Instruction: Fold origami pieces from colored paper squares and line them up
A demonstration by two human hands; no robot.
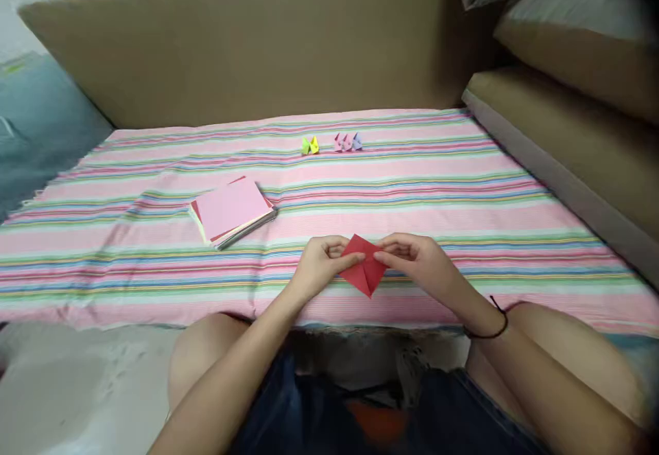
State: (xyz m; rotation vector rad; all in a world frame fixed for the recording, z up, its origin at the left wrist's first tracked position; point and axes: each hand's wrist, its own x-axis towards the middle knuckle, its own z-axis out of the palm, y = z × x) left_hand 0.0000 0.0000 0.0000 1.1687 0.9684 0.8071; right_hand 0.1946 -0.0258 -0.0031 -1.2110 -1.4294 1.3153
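A folded piece of red paper (363,271), diamond-shaped with a crease down its lower half, is held up above the near part of the striped cloth. My left hand (325,261) pinches its left side, thumb on the front face and fingers behind. From the other side my right hand (410,260) grips the right corner the same way, with a dark band on that wrist. The fingertips behind the paper are hidden.
On the striped cloth (412,211) lies a stack of coloured paper sheets (234,208), pink on top. Further back stand small yellow folded-paper pieces (309,145) and several pink and lilac ones (348,142). A brown backrest (257,50) and cushions (581,50) border the cloth.
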